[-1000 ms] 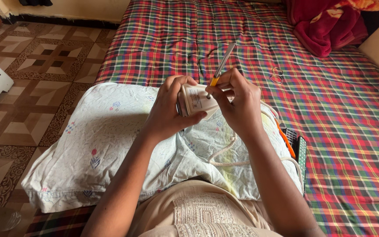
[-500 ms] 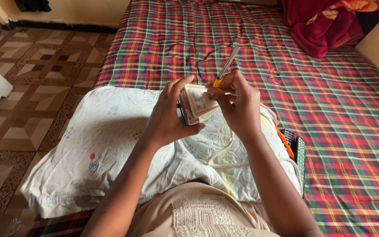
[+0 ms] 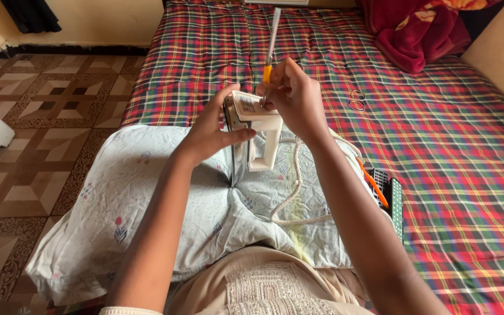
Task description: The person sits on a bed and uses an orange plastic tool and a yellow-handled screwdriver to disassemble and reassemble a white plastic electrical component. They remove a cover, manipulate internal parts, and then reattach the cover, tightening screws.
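Since a second ago I see both hands lifted higher over the pillow point(image 3: 147, 198) | left hand point(image 3: 214, 125) grips the white iron point(image 3: 252, 119), its handle hanging down toward me | right hand point(image 3: 296, 96) pinches the screwdriver point(image 3: 270, 46), long axis near upright, orange grip low, other end pointing away up the bed point(image 3: 450, 151) | cord point(image 3: 293, 192) trails onto pillow

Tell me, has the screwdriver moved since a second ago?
Yes. The screwdriver in the right hand has swung more upright; against the iron, its shaft leaned further right before.
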